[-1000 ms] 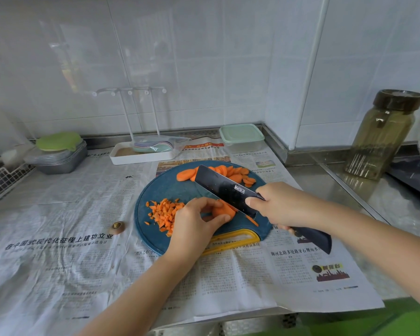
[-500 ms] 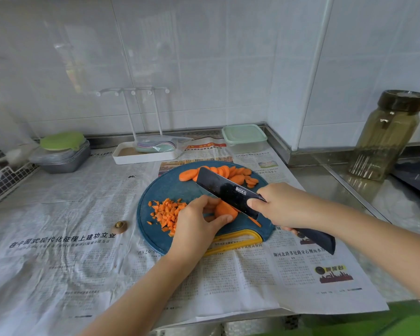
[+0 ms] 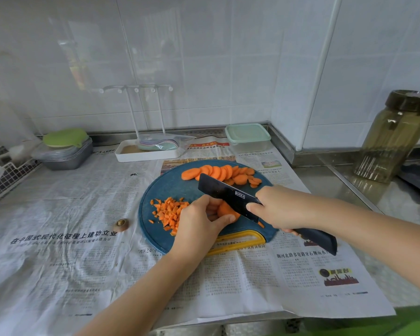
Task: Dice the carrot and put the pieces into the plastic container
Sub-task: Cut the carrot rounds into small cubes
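A round blue cutting board [image 3: 180, 190] with a yellow handle lies on newspaper. A row of carrot slices [image 3: 221, 173] sits at its far edge and a heap of diced carrot [image 3: 168, 212] at its left. My left hand [image 3: 199, 224] pinches a small stack of carrot slices [image 3: 226, 210] near the board's middle. My right hand [image 3: 277, 207] grips a black knife [image 3: 228, 195], whose blade rests against that stack. The plastic container [image 3: 247, 138] with a pale green lid stands shut behind the board.
Newspaper [image 3: 70, 238] covers the counter. A carrot end [image 3: 122, 223] lies left of the board. A white tray with a rack [image 3: 147, 151] and grey stacked containers [image 3: 66, 154] stand at the back left. A tall glass jar [image 3: 395, 137] stands at the right.
The knife and both hands have stayed nearly in place over the carrot stack; the blade has shifted slightly.
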`<state>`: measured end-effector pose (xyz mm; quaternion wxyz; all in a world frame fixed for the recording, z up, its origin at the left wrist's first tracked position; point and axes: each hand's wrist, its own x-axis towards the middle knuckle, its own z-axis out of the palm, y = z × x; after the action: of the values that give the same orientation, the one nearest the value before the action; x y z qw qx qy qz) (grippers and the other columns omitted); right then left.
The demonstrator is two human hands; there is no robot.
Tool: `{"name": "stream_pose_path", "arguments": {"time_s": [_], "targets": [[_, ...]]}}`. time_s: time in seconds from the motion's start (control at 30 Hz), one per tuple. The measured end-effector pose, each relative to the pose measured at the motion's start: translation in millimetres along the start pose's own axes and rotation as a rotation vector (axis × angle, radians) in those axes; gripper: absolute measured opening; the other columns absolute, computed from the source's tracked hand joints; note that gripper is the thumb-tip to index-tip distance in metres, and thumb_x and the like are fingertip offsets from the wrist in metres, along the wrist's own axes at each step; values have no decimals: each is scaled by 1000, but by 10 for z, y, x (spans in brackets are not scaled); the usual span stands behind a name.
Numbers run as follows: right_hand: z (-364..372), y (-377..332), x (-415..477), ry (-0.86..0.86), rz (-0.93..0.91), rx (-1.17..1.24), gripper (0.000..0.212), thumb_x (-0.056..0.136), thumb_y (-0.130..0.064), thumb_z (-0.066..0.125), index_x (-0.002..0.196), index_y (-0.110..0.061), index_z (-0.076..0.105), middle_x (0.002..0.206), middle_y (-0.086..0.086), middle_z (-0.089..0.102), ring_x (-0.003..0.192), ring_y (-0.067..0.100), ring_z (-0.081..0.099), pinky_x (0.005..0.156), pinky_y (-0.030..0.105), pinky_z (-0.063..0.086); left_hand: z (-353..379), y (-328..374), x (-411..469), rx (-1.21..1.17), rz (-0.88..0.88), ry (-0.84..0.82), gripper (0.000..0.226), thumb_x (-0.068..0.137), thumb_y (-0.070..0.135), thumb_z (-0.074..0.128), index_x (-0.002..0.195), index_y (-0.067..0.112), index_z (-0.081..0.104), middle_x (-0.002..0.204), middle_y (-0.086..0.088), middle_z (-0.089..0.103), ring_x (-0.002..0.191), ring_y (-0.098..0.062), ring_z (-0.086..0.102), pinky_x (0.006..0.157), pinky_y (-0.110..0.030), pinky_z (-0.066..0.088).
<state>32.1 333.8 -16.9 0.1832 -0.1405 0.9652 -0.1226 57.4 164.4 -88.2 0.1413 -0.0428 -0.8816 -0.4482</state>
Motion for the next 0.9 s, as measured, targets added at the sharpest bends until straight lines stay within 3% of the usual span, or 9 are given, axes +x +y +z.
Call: {"name": "stream_pose_path", "arguments": {"time_s": [0.13, 0.23, 0.5, 0.63, 0.73, 0.9], "targets": [[53, -6, -2, 39, -21, -67, 36, 103, -37, 34, 102, -5, 50, 72, 10, 57, 38, 16, 49, 33, 21, 39, -3, 10, 0, -5, 4, -3, 30, 75, 26, 78, 96, 28, 57, 81, 27, 54, 74, 15, 53, 67, 4, 38], [134, -36, 47, 78, -51, -156, 38, 103, -38, 33, 110, -5, 52, 88, 10, 59, 51, 14, 51, 41, 22, 41, -2, 13, -8, -15, 11, -1, 30, 75, 25, 79, 98, 25, 59, 80, 26, 54, 72, 18, 53, 67, 3, 39], [309, -17, 133, 167, -90, -147, 38, 103, -38, 34, 102, -6, 54, 81, 4, 53, 67, 17, 53, 56, 26, 40, -11, 21, -30, -36, 29, 6, 29, 74, 25, 79, 93, 27, 57, 80, 25, 56, 75, 25, 51, 65, 3, 39], [289, -36, 211, 155, -66, -73, 38, 103, -37, 36, 107, -5, 54, 74, 1, 49, 61, 12, 50, 49, 23, 36, -2, 24, -33, -33, 33, 3, 28, 74, 25, 79, 93, 26, 58, 81, 25, 56, 77, 25, 51, 66, 2, 39], [236, -10, 240, 75, -19, 35, 37, 102, -38, 36, 109, -6, 51, 71, 7, 58, 50, 17, 55, 45, 24, 44, 0, 15, -25, -30, 27, 8, 29, 74, 27, 79, 94, 28, 58, 83, 25, 57, 77, 21, 53, 67, 2, 40], [208, 80, 222, 1, 19, 250, 35, 101, -36, 41, 76, -12, 46, 52, 4, 50, 33, 12, 45, 38, 23, 41, 21, -7, -26, -30, 33, 27, 28, 74, 27, 80, 94, 23, 62, 83, 23, 59, 80, 19, 54, 67, 0, 42]]}}
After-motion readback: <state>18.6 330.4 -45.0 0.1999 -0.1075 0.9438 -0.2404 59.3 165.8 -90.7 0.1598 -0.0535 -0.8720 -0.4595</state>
